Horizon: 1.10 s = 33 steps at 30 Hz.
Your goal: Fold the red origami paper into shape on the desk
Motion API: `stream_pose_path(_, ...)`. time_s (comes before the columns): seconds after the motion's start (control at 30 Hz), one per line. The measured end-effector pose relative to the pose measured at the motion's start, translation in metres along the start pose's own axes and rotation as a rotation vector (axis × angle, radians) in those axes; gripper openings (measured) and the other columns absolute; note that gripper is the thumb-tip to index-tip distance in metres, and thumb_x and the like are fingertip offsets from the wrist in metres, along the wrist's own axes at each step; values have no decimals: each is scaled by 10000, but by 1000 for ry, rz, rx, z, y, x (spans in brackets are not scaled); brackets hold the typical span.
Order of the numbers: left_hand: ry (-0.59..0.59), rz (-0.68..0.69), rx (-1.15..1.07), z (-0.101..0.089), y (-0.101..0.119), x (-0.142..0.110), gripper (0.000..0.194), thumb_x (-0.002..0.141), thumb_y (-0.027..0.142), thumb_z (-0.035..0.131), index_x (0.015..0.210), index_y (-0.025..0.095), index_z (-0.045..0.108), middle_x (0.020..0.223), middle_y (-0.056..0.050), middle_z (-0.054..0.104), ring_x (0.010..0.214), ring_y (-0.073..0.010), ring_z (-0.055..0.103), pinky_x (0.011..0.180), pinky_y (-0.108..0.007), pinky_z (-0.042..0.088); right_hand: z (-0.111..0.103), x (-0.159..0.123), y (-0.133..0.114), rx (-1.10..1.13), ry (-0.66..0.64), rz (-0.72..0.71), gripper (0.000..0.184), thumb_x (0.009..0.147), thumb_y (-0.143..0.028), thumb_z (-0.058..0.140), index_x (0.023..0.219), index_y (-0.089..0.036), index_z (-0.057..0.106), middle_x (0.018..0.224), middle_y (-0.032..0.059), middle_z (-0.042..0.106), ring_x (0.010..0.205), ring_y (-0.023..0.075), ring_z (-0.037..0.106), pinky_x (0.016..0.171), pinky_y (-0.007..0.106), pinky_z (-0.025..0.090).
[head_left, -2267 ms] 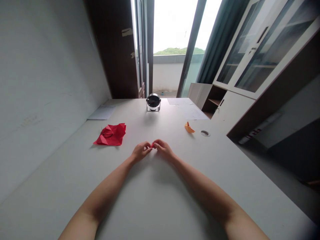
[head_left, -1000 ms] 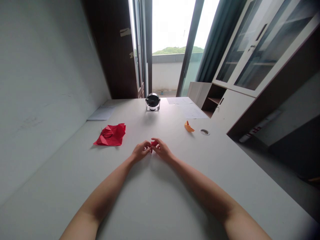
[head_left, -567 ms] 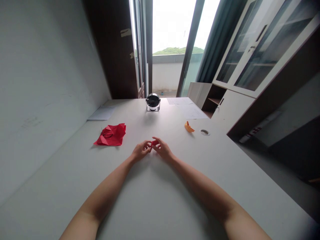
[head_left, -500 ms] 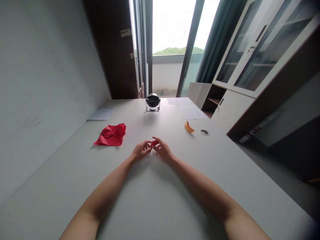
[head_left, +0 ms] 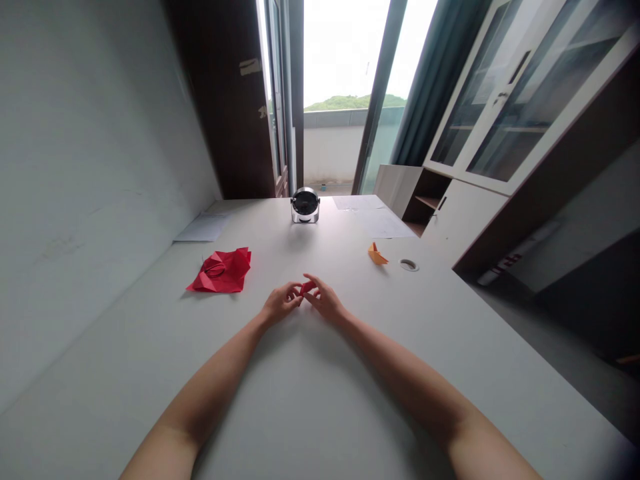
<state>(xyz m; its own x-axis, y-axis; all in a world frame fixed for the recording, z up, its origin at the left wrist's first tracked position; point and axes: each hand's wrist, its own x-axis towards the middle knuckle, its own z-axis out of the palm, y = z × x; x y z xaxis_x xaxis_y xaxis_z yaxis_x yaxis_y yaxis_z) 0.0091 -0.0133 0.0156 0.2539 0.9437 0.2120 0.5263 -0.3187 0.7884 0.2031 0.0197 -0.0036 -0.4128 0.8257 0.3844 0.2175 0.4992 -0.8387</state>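
- Daylight from window (head_left: 345, 87), 12 o'clock; sky (head_left: 345, 40) blown out
- Glare on far tabletop (head_left: 335, 233)
- Soft shadows under left hand (head_left: 281, 303) and right hand (head_left: 324, 300), toward 6 o'clock
- Dim, murky at 3–4 o'clock
- Wide-angle stretch, soft edges; cabinet (head_left: 513, 77) skewed, 2 o'clock

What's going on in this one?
A person is working at a white table with bare hands. The left hand and right hand hold a small folded red piece, apparently paper, between them; the fingers partly hide its shape. Off to the left lies a larger creased red sheet. To the right, a folded orange paper piece sits near a round hole in the tabletop. Neither hand is touching those two.
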Motion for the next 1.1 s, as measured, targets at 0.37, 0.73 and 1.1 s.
stream_pose_path(0.37,34,55,54,0,-1,0,381,819,281,628,1197,240,615,868,3,712,661,-112,590,677,-237,473,1,1,5,-1,-24,-33,581,844,-152,523,1410,-245,428,1038,48,709,936,171,641,791,316,509)
stream_pose_path(0.73,47,66,77,2,3,-1,337,818,254,634,1153,260,607,906,13,716,692,-115,635,681,-239,487,0,0,0,-31,56,17,526,821,-157,539,1330,-267,467,973,21,738,854,165,674,749,307,528)
stream_pose_path(1.1,64,49,78,0,7,-3,212,834,237,602,1044,255,625,977,9,726,765,-127,647,714,-245,486,-2,3,2,-41,108,87,210,791,-200,545,988,-227,614,876,5,731,780,163,672,724,292,513)
